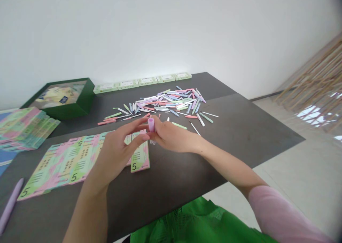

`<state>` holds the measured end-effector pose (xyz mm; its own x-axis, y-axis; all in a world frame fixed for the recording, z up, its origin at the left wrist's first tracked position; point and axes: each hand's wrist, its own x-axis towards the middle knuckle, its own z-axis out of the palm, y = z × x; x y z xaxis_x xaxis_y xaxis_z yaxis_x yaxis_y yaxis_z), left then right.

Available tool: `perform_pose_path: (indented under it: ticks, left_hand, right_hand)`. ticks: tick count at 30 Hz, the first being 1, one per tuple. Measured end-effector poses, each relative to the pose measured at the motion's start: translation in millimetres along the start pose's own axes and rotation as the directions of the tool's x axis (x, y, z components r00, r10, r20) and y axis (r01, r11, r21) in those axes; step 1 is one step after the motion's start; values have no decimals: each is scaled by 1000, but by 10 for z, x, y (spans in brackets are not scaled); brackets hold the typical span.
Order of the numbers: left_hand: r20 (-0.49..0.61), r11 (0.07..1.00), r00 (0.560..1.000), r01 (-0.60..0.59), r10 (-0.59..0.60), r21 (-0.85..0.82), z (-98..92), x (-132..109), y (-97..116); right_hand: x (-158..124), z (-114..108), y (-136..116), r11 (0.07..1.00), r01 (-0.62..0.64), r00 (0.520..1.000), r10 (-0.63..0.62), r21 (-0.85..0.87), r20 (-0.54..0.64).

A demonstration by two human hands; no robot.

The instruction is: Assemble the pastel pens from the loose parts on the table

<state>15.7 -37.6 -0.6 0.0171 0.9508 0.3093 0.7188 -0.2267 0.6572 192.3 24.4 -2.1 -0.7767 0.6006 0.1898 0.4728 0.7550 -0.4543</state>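
Observation:
A short purple tube (pixel 151 124), seemingly a pen cap, stands upright between my two hands. My right hand (pixel 171 134) is closed round it from the right. My left hand (pixel 120 143) reaches in from the left, its thumb and fingertips at the tube in a loose pinch. Something clear and small shows under the fingers, too hidden to name. Below the hands lies a pastel card marked 5 (pixel 141 157). More such cards (pixel 72 161) lie overlapped in a row at the left, partly behind my left forearm.
Loose coloured pens and caps (pixel 171 100) are heaped on the dark table (pixel 240 122). Along the wall lie several flat boxes (pixel 148 81). A green box (pixel 80 100) with packets stands back left, beside stacked pastel boxes (pixel 24 129). A purple pen (pixel 11 204) lies front left.

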Motion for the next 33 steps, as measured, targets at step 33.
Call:
perform_pose_path:
  ticks: [33]
  left_hand:
    - [-422,921,881,37,-213,-388,399,-289,-85]
  right_hand:
    - [-473,11,-79,958,-123,981,79,258,177]
